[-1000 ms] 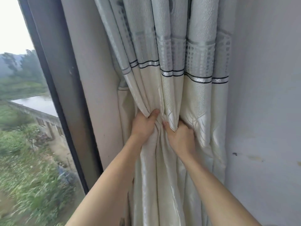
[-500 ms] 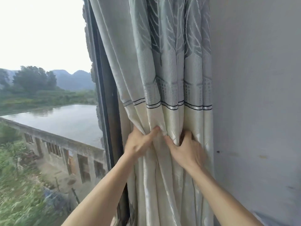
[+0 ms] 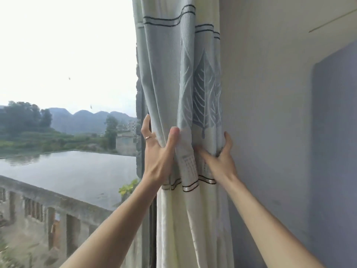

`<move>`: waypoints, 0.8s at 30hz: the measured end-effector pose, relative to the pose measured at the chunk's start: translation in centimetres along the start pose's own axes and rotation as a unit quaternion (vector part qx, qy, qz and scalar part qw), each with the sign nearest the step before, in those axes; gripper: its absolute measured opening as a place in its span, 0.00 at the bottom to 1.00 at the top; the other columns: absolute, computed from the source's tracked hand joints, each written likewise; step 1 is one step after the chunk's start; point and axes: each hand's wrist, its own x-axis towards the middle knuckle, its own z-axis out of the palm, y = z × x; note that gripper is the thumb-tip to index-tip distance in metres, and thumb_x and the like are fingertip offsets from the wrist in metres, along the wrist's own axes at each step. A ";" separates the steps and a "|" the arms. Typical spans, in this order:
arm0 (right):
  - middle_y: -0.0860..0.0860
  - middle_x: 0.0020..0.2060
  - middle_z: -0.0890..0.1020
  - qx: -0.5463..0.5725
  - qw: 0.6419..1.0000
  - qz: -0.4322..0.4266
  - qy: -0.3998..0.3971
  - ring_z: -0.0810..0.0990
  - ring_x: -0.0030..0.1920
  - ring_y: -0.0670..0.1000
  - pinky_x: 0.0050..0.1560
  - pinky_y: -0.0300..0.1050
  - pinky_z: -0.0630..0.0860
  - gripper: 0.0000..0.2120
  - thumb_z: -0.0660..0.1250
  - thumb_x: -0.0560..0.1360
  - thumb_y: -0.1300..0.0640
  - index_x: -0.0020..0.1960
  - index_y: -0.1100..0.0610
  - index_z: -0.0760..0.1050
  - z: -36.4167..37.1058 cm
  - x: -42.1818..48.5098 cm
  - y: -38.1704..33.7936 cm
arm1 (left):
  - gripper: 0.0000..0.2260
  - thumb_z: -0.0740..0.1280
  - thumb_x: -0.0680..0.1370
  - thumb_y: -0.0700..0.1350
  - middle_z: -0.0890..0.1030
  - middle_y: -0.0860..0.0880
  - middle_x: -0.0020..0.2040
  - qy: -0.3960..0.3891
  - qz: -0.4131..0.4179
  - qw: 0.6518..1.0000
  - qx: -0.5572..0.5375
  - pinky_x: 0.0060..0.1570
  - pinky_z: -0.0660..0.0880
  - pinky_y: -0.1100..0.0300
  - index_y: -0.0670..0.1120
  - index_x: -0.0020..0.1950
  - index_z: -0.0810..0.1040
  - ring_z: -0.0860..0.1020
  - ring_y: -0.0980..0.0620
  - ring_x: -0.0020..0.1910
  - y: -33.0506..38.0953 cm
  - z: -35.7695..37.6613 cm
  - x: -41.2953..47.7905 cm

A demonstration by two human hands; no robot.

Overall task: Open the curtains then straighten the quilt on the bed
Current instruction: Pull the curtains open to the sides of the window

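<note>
The curtain (image 3: 173, 78), pale grey-green above with a leaf pattern and cream below dark stripes, hangs bunched in folds against the right side of the window. My left hand (image 3: 157, 149), with a ring on one finger, grips the curtain's left folds, thumb in front. My right hand (image 3: 220, 157) wraps the right folds next to the wall, fingers curled around the edge. Both hands squeeze the bundle together. The bed and quilt are out of view.
A bare grey wall (image 3: 270, 113) runs along the right, touching the curtain. The window (image 3: 67, 74) fills the left, showing a flooded flat roof (image 3: 67, 171), trees and hills. A dark window frame (image 3: 152, 229) stands just left of the curtain's lower part.
My view has tilted up and both hands have moved higher on the curtain, from the cream part to above the striped band. The fingers have spread wider around the bunched folds.
</note>
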 end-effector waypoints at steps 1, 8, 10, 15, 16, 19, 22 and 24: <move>0.44 0.67 0.72 0.008 1.000 0.004 -0.003 0.75 0.66 0.51 0.67 0.51 0.71 0.51 0.72 0.66 0.32 0.78 0.43 0.46 -0.1 0.0 -1.0 | 0.41 0.62 0.67 0.76 0.74 0.68 0.60 0.002 0.002 1.000 -0.003 0.58 0.68 0.62 0.66 0.75 0.49 0.73 0.70 0.59 1.3 -0.6 0.2; 0.44 0.67 0.74 0.134 0.984 -0.120 -0.016 0.73 0.66 0.40 0.69 0.44 0.68 0.41 0.62 0.66 0.24 0.72 0.46 0.63 -0.1 -0.4 -10.3 | 0.36 0.74 0.67 0.65 0.77 0.51 0.64 -0.028 -0.019 0.996 0.083 0.61 0.75 0.48 0.64 0.69 0.59 0.78 0.50 0.60 5.9 -2.5 2.0; 0.43 0.69 0.72 0.143 0.978 -0.153 -0.019 0.70 0.68 0.39 0.71 0.44 0.65 0.43 0.66 0.64 0.25 0.72 0.45 0.62 -0.2 -0.6 -12.3 | 0.32 0.75 0.68 0.62 0.79 0.55 0.58 -0.028 -0.033 0.997 0.068 0.56 0.77 0.57 0.66 0.65 0.61 0.80 0.57 0.54 6.0 -2.2 1.9; 0.46 0.78 0.55 0.047 0.975 -0.218 0.016 0.55 0.70 0.33 0.65 0.23 0.53 0.54 0.73 0.64 0.30 0.79 0.43 0.47 -0.8 0.0 -15.2 | 0.28 0.71 0.72 0.59 0.81 0.59 0.48 -0.037 -0.039 0.991 0.127 0.44 0.76 0.65 0.58 0.69 0.66 0.81 0.61 0.44 6.6 -2.5 3.0; 0.47 0.78 0.55 0.011 0.971 -0.238 0.033 0.55 0.69 0.33 0.62 0.20 0.52 0.52 0.75 0.66 0.35 0.79 0.44 0.47 -0.8 0.4 -15.4 | 0.28 0.69 0.73 0.58 0.81 0.58 0.48 -0.039 -0.022 0.989 0.144 0.44 0.76 0.64 0.55 0.70 0.66 0.80 0.59 0.45 6.8 -2.6 3.3; 0.55 0.77 0.56 -0.106 0.958 -0.249 0.095 0.60 0.74 0.49 0.69 0.38 0.60 0.47 0.73 0.71 0.47 0.79 0.46 0.46 -0.8 1.5 -15.0 | 0.26 0.64 0.71 0.60 0.75 0.50 0.60 0.023 0.046 0.974 0.221 0.59 0.72 0.47 0.57 0.68 0.63 0.73 0.46 0.59 6.8 -2.9 4.0; 0.60 0.79 0.52 -0.168 0.956 -0.206 0.123 0.58 0.76 0.60 0.73 0.59 0.61 0.44 0.68 0.74 0.45 0.79 0.43 0.42 -0.3 2.5 -13.9 | 0.34 0.63 0.72 0.65 0.65 0.47 0.72 0.042 0.014 0.980 0.194 0.68 0.64 0.39 0.65 0.74 0.50 0.66 0.43 0.69 6.1 -3.4 5.0; 0.59 0.79 0.50 -0.158 0.965 -0.178 0.113 0.56 0.77 0.59 0.73 0.62 0.59 0.43 0.65 0.75 0.42 0.78 0.42 0.41 0.2 3.0 -13.0 | 0.37 0.64 0.72 0.68 0.67 0.48 0.71 0.001 -0.043 0.995 0.092 0.67 0.67 0.43 0.69 0.74 0.44 0.70 0.43 0.67 5.2 -3.7 5.5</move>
